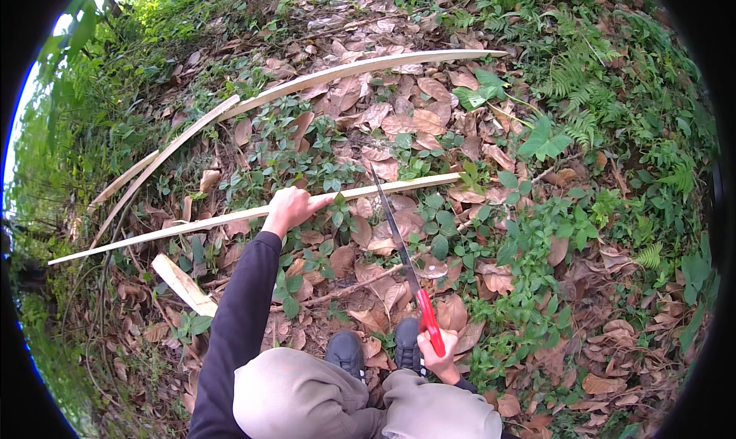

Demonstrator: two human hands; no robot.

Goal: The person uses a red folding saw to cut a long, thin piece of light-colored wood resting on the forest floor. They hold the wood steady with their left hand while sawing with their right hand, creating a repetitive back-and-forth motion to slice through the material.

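My left hand [292, 209] is closed around a long, thin, pale wooden strip [192, 226] near its middle, the fingers wrapped over it and the thumb side toward the right. The strip lies across my front, from far left to right of centre. In my right hand [439, 356], low and right of my shoes, is the red handle of a hand saw [397, 238]. Its dark, tapering blade points away from me, and the tip crosses the strip to the right of my left hand. Whether the blade touches the wood I cannot tell.
Farther off lie more long wooden strips [360, 67], some overlapping at the left [170, 151]. A short split wood piece [184, 284] rests beside my left forearm. Dry leaves, a thin branch [337, 293], low green plants and ferns [571, 94] cover the ground. My dark shoes [346, 351] are below.
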